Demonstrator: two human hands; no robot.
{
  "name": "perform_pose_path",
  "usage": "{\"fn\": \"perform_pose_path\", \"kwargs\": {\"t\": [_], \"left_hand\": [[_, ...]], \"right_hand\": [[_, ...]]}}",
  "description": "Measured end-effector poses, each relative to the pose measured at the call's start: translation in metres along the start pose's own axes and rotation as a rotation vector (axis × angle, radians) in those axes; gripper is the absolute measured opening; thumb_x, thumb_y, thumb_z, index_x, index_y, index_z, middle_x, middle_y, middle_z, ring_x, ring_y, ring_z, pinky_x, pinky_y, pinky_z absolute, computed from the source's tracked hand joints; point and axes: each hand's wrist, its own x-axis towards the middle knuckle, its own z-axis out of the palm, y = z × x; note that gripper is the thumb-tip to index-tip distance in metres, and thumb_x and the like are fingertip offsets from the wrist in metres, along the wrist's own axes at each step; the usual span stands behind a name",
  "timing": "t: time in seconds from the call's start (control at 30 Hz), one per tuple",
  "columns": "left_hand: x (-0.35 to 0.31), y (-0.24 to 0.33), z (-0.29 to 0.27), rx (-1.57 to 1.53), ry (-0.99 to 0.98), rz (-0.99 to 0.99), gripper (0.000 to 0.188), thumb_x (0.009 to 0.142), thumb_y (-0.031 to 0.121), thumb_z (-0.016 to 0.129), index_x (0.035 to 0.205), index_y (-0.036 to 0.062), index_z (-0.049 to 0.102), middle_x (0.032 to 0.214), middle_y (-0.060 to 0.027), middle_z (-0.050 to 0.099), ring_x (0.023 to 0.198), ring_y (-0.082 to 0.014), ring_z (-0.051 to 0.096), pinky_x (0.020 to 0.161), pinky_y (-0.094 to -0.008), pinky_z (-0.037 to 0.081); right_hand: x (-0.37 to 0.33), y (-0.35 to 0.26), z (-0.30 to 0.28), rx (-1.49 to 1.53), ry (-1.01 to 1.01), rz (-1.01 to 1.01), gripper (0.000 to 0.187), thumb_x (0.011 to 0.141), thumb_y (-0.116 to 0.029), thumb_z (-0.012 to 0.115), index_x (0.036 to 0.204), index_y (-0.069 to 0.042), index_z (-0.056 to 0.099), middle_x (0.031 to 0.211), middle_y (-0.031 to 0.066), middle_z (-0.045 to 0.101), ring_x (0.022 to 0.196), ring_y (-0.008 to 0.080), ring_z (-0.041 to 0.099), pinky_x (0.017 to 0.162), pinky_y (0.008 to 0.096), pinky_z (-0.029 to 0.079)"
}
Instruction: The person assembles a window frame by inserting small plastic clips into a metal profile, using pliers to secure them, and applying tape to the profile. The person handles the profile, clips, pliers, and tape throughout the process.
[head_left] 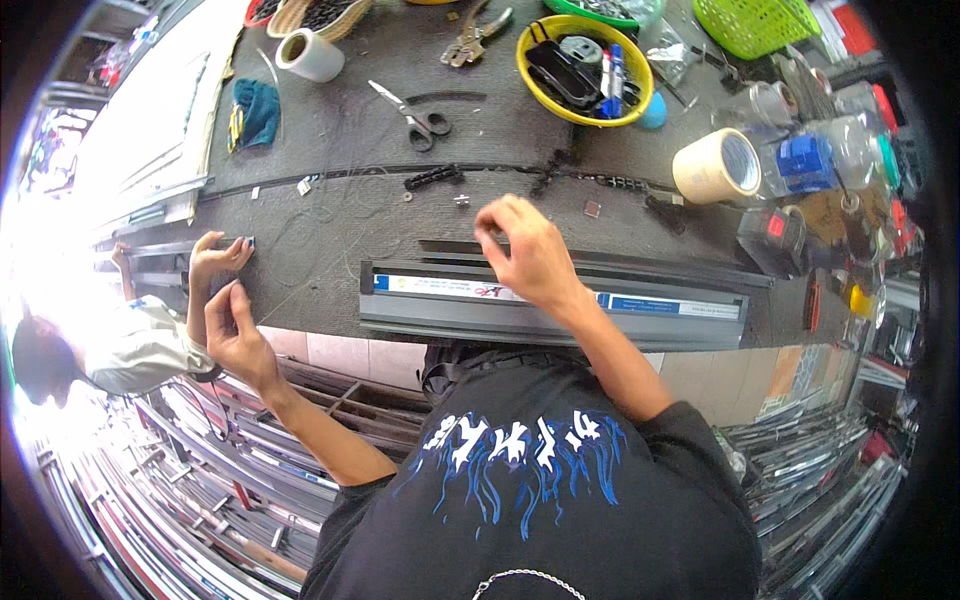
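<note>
My left hand (243, 343) is raised past the table's left front edge, thumb and fingertips pinched together. A thin, pale cord (283, 302) runs to these fingers from loose loops on the dark table. My right hand (528, 255) hovers over dark grey metal profiles (460, 318), its fingers curled into a pinch. What it holds, if anything, is too small to make out. The profiles lie side by side along the near edge, with a blue and white label strip (660, 305) on them. Just beyond my right hand sits a small metal fitting (462, 201).
Scissors (418, 125), pliers (475, 38) and a white roll (310, 57) lie farther back. A yellow basket (528, 75) holds markers and a black case. A tape roll (718, 166) and bottles (845, 150) crowd the right. Another person's hand (220, 255) is close to my left hand.
</note>
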Motion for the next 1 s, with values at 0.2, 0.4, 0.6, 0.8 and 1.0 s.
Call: {"fn": "perform_pose_path", "kwargs": {"t": [0.2,0.4,0.6,0.8,1.0], "left_hand": [[-0.017,-0.037,-0.073,-0.278,0.513,-0.181,0.016,0.105,0.012,0.069,0.111,-0.0021,0.073,0.085,-0.0011,0.064,0.071,-0.0048,0.052,0.061,-0.0201,0.043],[-0.037,-0.052,-0.055,-0.180,0.334,-0.336,0.013,0.107,0.010,0.065,0.111,0.0005,0.073,0.094,-0.0029,0.068,0.075,-0.0084,0.057,0.070,-0.0220,0.048],[-0.052,-0.015,0.035,-0.301,-0.275,-0.312,0.007,0.101,0.001,0.071,0.107,0.0018,0.073,0.094,0.0008,0.065,0.081,-0.0074,0.059,0.074,-0.0214,0.049],[-0.051,0.053,0.087,-0.482,-0.444,-0.154,0.009,0.096,-0.004,0.075,0.103,0.0003,0.075,0.097,-0.0010,0.066,0.083,-0.0066,0.056,0.074,-0.0215,0.045],[-0.041,0.101,0.091,-0.434,-0.410,-0.032,0.012,0.089,-0.002,0.081,0.100,0.0030,0.080,0.094,-0.0027,0.069,0.078,-0.0075,0.055,0.067,-0.0222,0.043]], "right_hand": [[0.019,0.026,-0.007,-0.149,0.025,0.146,0.011,0.093,-0.008,0.072,0.101,-0.002,0.066,0.100,0.0142,0.068,0.095,0.0328,0.069,0.085,0.0416,0.055],[-0.024,0.028,-0.023,-0.244,-0.099,0.150,0.016,0.093,-0.016,0.074,0.104,-0.006,0.068,0.099,0.0114,0.067,0.101,0.0333,0.063,0.088,0.0457,0.049],[-0.023,0.017,-0.012,-0.276,-0.096,0.173,0.023,0.094,-0.023,0.076,0.107,-0.005,0.068,0.105,0.0104,0.068,0.104,0.0331,0.063,0.089,0.0459,0.049],[0.054,0.030,0.049,-0.363,0.023,0.158,0.036,0.089,-0.027,0.082,0.109,-0.002,0.065,0.107,0.0160,0.067,0.101,0.0369,0.066,0.089,0.0474,0.054],[0.055,-0.004,0.021,0.025,0.004,0.097,0.032,0.091,-0.015,0.081,0.115,-0.002,0.066,0.106,0.0132,0.071,0.098,0.0267,0.071,0.089,0.0409,0.057]]}}
